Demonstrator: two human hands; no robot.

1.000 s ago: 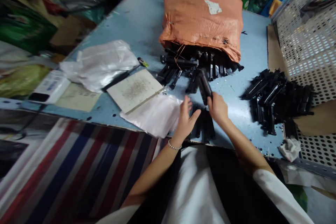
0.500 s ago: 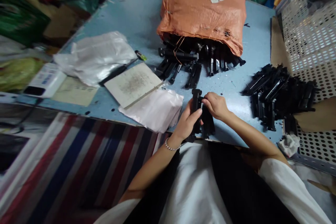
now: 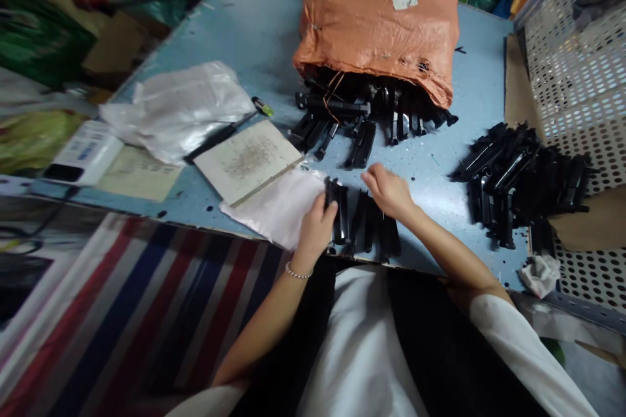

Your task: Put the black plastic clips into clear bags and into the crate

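Note:
My left hand grips a long black plastic part by its left side, low at the table's front edge. Close to its right, more black parts lie side by side. Above those, my right hand is closed, its thumb and fingers pressed together; whatever may be between them is too small to make out. A pinkish-white plastic bag lies flat beside my left hand, partly under a pale square board.
An orange woven sack spills black parts toward me. To the right, a pile of similar parts sits by a white perforated panel. Clear plastic bags and a white box are at left.
My left hand has moved left and down with a black part, away from the right hand. My right hand has come off the part and shifted slightly left.

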